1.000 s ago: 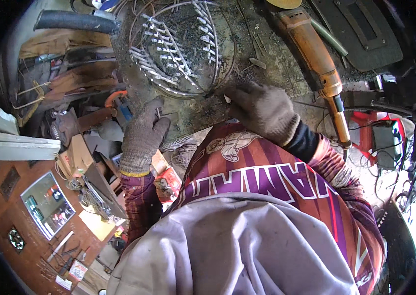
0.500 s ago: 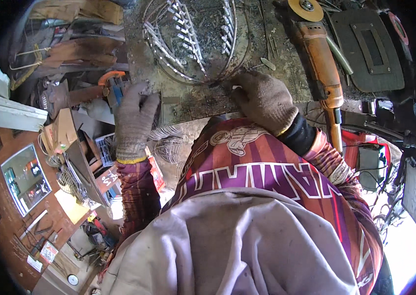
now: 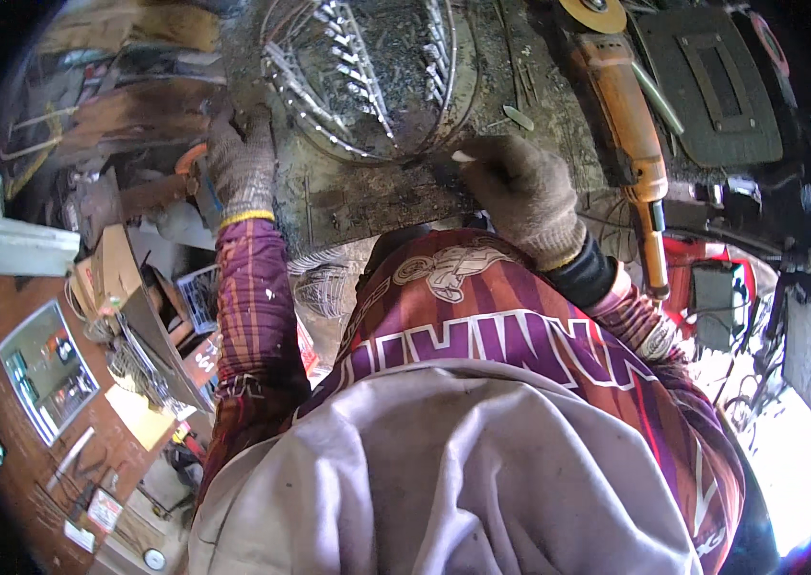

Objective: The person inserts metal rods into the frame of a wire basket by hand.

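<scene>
My left hand, in a grey knit glove with a yellow cuff edge, reaches over the workbench's left edge. Its fingers point away from me and look stretched out, with nothing visible in them. My right hand, gloved alike, is curled at the bench's near edge, just right of a round wire frame. A small pale tip shows at its fingers; what it belongs to, I cannot make out. Inside the ring, rods carry rows of short metal pieces. A small pale flat piece lies beyond my right hand.
An orange angle grinder lies on the right of the dark workbench, beside a metal tube and a black welding mask. Wood pieces and clutter crowd the left. Coiled wire hangs below the bench.
My left hand has moved forward along the bench's left edge, its forearm extending. My right hand stays near the ring, its fingers more curled. The view has shifted slightly.
</scene>
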### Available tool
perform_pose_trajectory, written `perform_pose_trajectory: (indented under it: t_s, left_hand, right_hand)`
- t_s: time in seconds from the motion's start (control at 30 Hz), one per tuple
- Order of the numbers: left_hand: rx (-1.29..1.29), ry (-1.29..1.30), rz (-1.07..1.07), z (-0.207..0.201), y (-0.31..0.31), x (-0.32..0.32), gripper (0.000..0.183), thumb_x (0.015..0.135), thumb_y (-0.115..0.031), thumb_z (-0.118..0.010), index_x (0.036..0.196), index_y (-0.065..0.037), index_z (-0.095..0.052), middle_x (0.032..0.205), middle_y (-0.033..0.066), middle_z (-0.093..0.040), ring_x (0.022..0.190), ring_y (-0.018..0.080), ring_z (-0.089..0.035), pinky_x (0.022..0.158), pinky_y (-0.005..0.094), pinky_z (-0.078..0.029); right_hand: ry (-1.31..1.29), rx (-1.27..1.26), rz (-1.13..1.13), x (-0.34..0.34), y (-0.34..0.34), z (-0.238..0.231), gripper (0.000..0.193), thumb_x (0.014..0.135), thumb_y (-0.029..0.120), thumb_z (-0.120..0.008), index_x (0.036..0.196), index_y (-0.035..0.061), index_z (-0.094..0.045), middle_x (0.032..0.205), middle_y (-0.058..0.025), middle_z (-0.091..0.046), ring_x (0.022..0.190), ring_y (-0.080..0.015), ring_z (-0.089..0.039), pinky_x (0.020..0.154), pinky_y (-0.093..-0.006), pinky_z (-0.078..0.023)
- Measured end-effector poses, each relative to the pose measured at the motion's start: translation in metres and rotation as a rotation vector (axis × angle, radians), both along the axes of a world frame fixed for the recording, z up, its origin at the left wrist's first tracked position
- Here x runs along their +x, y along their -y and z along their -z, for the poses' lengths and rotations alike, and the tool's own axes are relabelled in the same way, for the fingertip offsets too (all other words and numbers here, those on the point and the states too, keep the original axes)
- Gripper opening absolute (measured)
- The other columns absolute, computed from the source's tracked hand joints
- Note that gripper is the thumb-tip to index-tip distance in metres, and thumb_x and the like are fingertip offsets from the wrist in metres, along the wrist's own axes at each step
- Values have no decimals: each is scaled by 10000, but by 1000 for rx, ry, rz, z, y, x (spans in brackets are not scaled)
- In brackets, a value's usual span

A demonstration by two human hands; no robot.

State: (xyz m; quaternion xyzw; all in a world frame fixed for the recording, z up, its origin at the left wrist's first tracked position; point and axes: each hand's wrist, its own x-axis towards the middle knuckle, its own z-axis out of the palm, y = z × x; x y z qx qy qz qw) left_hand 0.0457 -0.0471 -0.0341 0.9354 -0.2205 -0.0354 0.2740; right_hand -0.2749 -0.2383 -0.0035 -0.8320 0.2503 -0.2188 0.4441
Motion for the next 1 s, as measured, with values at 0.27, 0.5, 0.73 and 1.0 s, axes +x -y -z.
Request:
perform_pose_trajectory:
  t_s: [0.27, 0.5, 0.73, 1.0]
  left_hand:
    - [25, 29, 99, 12, -3, 4, 738, 1041, -541, -598, 1539, -11, -472, 1524, 235, -550, 1396, 377, -540, 1165, 447, -404]
    - [51, -69, 78, 7, -3, 3, 766, 1018, -521, -639, 1563, -23, -436, 1542, 226, -520, 1401, 373, -526, 1170, 441, -402]
    - [24, -113, 148, -4, 2, 1, 734, 1018, -444, -657, 1573, -24, -425, 1540, 221, -520, 1395, 358, -536, 1154, 440, -420]
    - [4, -98, 152, 9, -3, 8, 697, 1025, -405, -653, 1566, -21, -439, 1506, 214, -565, 1360, 338, -573, 1132, 421, -438]
  right_hand:
    - [60, 42, 128, 17, -35, 4, 184, 925, 153, -729, 1090, 74, -752, 920, -173, -760, 851, -355, -759, 736, -417, -598]
    - [32, 93, 197, 27, -44, 3, 180, 908, 168, -741, 1052, 65, -772, 923, -164, -761, 858, -336, -762, 747, -400, -595]
    - [35, -30, 228, 34, -45, 10, 200, 890, 141, -814, 1052, 30, -776, 859, -134, -773, 764, -203, -750, 698, -329, -576]
    - [51, -59, 295, 27, -43, 12, 151, 875, 144, -743, 1010, 81, -764, 871, -160, -749, 790, -357, -748, 712, -429, -592]
